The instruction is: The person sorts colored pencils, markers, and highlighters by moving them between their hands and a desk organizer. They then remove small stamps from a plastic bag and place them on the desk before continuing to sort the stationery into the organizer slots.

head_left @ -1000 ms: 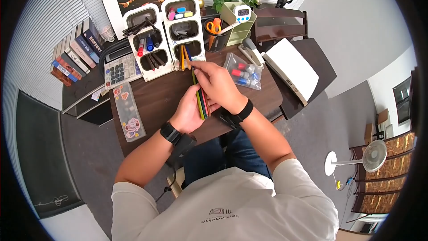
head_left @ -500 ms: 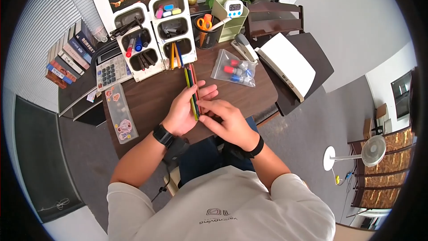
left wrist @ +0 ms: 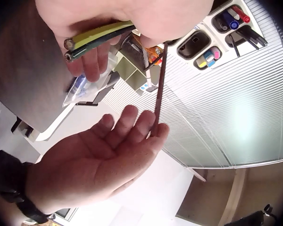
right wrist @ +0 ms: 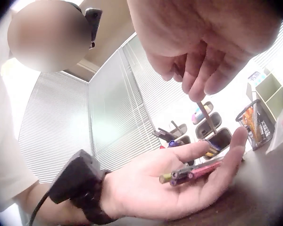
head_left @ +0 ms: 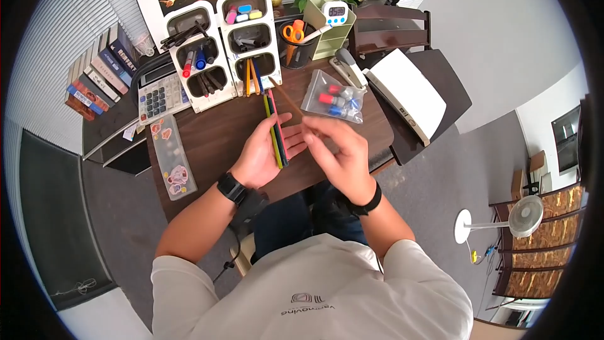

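Note:
Across the palm of my left hand lies a small bundle of coloured pencils, yellow-green, dark and pink, held in the cupped hand with the thumb along one side. To its right, my right hand pinches a single brown pencil between thumb and fingertips. That brown pencil slants away from the fingers in the left wrist view, pointing toward the organizer. Several yellow and blue pencils stand in the lower right compartment of the white desk organizer, beyond the left hand.
Markers and highlighters fill other compartments. A zip bag of red and blue bottles lies right of the organizer, near a stapler and a mesh pen cup. At left are a calculator and a stickered case.
The right hand first reached over the bundle, then drew back to its lower end. Now it has moved right and away, with the brown pencil apart from the others. The left hand keeps the bundle.

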### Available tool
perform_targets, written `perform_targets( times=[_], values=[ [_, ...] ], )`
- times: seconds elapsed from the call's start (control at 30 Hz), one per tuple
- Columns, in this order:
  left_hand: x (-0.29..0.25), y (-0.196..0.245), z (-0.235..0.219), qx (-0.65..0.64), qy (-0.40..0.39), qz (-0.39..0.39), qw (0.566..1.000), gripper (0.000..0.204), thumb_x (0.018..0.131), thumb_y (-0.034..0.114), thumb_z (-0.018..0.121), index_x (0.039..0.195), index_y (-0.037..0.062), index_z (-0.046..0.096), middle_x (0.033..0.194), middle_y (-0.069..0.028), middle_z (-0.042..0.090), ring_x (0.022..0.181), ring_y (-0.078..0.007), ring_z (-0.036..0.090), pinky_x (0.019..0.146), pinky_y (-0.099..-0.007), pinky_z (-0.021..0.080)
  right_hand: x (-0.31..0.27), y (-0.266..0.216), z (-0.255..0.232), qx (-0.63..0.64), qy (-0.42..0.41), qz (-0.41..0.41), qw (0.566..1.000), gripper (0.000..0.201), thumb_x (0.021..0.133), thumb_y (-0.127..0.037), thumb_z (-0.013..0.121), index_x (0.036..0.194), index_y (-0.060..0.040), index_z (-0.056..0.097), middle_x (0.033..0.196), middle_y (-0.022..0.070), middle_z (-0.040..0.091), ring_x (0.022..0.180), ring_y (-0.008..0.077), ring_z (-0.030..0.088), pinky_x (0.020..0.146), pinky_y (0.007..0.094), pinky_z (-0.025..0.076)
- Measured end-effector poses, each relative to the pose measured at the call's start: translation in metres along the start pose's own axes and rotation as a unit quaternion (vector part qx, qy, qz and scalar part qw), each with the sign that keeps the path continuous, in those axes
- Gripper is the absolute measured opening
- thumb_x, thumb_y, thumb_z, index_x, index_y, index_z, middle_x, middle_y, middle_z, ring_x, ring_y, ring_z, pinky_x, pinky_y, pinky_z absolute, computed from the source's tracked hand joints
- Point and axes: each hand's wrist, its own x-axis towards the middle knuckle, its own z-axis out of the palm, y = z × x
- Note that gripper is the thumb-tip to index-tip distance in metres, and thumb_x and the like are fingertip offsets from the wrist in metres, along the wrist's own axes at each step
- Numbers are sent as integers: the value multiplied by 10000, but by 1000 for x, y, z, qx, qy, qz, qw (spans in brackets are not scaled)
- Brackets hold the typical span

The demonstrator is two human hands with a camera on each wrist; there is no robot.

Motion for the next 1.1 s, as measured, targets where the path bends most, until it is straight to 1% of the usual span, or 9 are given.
perform_targets(
  times=[0.3,0.37,0.43,0.5,0.67,0.77,0.83,1.0,1.1],
  values=[
    [3,0,5,26,26,-8,999,484,1110,422,358,1394,85,559,1358,-129,647,1279,-259,614,1140,-445,446,61,39,46,9,-71,51,996,339,968,-170,717,1245,23,686,1024,197,731,854,254,745,748,339,593],
    [1,-1,6,28,32,-1,999,483,1110,419,352,1376,75,562,1346,-130,651,1268,-261,620,1135,-445,451,66,38,51,56,-103,121,986,345,973,-183,713,1245,27,684,1018,201,728,855,266,744,753,349,591],
    [1,1,7,34,33,1,999,483,1110,417,345,1358,65,565,1335,-132,655,1257,-264,625,1130,-445,456,65,48,57,38,-101,92,990,358,975,-202,713,1248,28,682,1008,205,725,861,283,738,767,360,585],
    [1,0,7,30,25,-2,999,474,1109,400,340,1320,45,571,1302,-133,664,1229,-262,637,1115,-444,468,66,52,58,21,-121,75,990,371,1001,-229,699,1297,-7,677,1019,153,742,878,193,720,802,330,578],
    [-1,-1,4,44,18,2,999,461,1106,373,343,1300,33,584,1254,-119,681,1206,-255,648,1093,-440,486,65,47,57,26,-132,99,986,393,1004,-246,697,1301,10,667,1071,170,737,963,214,720,847,346,569],
    [-1,0,6,39,22,8,999,423,1109,338,360,1287,37,598,1246,-115,689,1190,-250,657,1080,-432,496,58,44,51,15,-112,66,991,384,992,-225,703,1292,14,671,1097,169,737,980,237,722,875,356,559],
    [0,1,9,31,34,13,999,400,1110,321,374,1279,42,606,1251,-115,690,1180,-247,661,1073,-427,501,48,37,41,-38,-25,-58,997,345,953,-191,712,1238,2,687,1025,173,720,949,354,680,870,415,535],
    [-2,0,1,40,19,35,998,331,1125,271,421,1356,53,513,1373,-205,630,1263,-300,631,1094,-479,506,-5,15,8,14,-102,30,994,256,939,-113,730,1186,-46,727,897,96,679,778,214,656,722,340,527],
    [-6,0,12,50,37,32,998,387,1111,303,465,1404,50,466,1400,-209,615,1319,-330,588,1068,-479,514,-29,5,8,60,-153,89,982,366,928,-146,774,1271,-45,692,920,104,680,775,216,663,697,334,551]
  ],
)
